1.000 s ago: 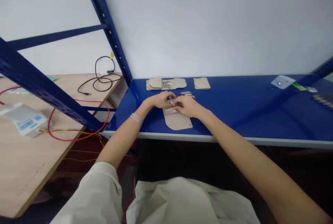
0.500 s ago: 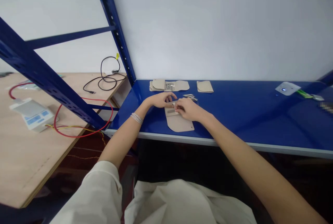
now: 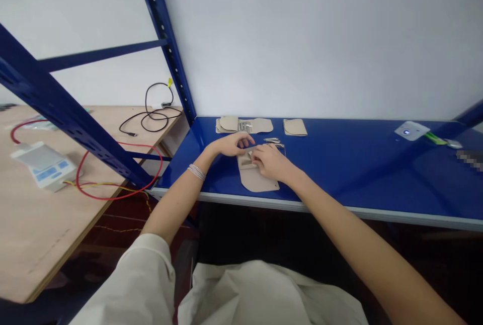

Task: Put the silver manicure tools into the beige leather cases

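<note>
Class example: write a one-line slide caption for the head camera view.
Left hand and right hand at an open beige case on a blue table.

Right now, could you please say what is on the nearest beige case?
Right hand over the beige case, left hand at its far edge; what they cover is hidden.

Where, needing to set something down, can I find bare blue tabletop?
Widest: between the folded case and white item. Smaller: between the left hand and tabletop's left edge. Crowded: around the right hand, open beige case and metal pieces.
</note>
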Demonstrator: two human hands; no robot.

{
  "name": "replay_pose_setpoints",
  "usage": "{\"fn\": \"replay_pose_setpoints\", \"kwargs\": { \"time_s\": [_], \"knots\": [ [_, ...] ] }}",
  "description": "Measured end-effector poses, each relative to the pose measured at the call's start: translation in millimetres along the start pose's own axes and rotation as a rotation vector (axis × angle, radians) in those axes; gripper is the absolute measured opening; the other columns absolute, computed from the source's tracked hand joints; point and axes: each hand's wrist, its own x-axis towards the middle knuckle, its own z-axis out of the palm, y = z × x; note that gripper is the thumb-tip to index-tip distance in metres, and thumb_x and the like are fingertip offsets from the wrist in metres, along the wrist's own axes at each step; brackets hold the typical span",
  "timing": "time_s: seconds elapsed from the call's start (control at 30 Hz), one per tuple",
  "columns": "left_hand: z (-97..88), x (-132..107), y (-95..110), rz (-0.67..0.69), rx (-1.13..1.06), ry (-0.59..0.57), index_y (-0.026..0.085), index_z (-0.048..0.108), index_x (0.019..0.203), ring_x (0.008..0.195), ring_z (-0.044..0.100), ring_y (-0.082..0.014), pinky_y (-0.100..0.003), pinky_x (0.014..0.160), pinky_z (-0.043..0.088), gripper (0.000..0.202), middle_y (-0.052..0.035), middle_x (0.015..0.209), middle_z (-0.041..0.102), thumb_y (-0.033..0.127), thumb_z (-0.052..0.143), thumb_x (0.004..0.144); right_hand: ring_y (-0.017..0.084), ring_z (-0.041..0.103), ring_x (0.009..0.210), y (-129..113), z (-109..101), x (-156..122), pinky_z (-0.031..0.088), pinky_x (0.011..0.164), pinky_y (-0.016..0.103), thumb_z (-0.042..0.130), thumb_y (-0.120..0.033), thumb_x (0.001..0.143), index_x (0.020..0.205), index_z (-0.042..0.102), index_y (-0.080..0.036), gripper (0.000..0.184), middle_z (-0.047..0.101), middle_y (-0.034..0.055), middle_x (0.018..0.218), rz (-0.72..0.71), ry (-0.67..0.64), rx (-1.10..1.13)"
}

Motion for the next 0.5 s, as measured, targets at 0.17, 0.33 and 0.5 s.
{"fn": "replay_pose_setpoints", "kwargs": {
  "time_s": [0.17,0.33,0.5],
  "knots": [
    [-0.6,-2.1,11.1,0.150,0.051,0.184,0.013,0.065,0.102,0.082,0.056,-0.0155,-0.028,0.077,0.048,0.030,-0.0068,0.095,0.065,0.023,0.064,0.074,0.023,0.056,0.092,1.4,1.6,0.2,0.030,0.085,0.035,0.050,-0.010,0.085,0.083,0.065,-0.016,0.016,0.065,0.0082,0.094,0.057,0.029,0.061],
    [-2.9,-3.8,19.0,0.126,0.048,0.112,0.012,0.068,0.079,0.063,0.053,-0.0109,-0.022,0.060,0.042,0.027,-0.0008,0.067,0.060,0.034,0.077,0.066,0.025,0.057,0.092,9.3,8.7,4.3,0.030,0.084,0.036,0.052,-0.018,0.089,0.090,0.067,-0.015,0.015,0.065,0.0099,0.094,0.120,0.061,0.041],
    [-2.8,-1.4,18.3,0.029,0.046,0.086,0.011,0.072,0.081,0.062,0.056,-0.0112,-0.021,0.060,0.043,0.026,-0.0021,0.068,0.065,0.029,0.079,0.064,0.026,0.056,0.091,14.4,12.9,13.9,0.029,0.082,0.036,0.050,-0.017,0.089,0.088,0.066,-0.013,0.016,0.065,0.0125,0.094,0.165,0.088,0.016]
  ]
}}
